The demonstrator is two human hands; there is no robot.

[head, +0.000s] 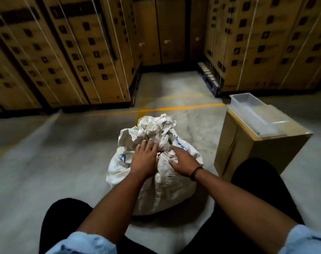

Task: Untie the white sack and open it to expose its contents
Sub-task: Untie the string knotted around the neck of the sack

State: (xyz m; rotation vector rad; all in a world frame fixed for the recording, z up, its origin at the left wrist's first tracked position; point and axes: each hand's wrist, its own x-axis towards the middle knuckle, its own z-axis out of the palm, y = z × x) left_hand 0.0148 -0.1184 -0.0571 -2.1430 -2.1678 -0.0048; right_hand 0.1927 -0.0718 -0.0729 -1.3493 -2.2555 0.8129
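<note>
A full white woven sack [161, 187] with blue print stands on the concrete floor between my knees. Its neck is bunched and tied with a dark string [160, 153], and the crumpled top flares above the knot. My left hand [144, 158] lies on the left side of the neck, fingers stretched toward the gathered top. My right hand [182, 160] rests on the right side of the neck, fingers straight and pointing at the knot. Neither hand grips the string.
A cardboard box [256, 153] stands to the right of the sack with a clear plastic tray [255, 111] on top. Strapped cardboard cartons [64, 52] are stacked at the left and back. A yellow line [174, 108] crosses the floor.
</note>
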